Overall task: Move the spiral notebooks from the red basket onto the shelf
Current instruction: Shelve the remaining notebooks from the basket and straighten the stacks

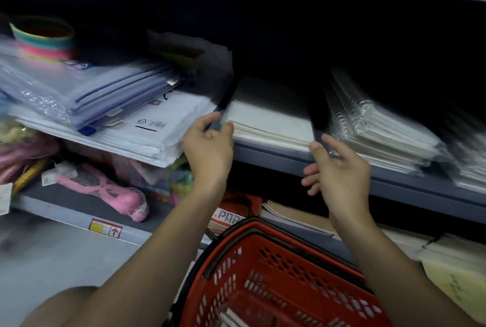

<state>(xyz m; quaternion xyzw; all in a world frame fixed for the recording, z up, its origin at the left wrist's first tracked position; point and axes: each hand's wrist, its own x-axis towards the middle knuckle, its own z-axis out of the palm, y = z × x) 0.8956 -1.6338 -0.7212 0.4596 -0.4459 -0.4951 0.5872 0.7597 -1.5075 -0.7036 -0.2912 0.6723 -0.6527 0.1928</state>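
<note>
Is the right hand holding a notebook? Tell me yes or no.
No: the right hand is open with fingers spread at the shelf edge, beside the notebook stack, gripping nothing.

Both bare forearms are reaching up and forward. The left hand (209,146) is curling, thumb and fingers pinching near its top. The right hand (339,169) is hanging open, fingers spread and loosely bent, thumb pointing up, gripping nothing.
</note>
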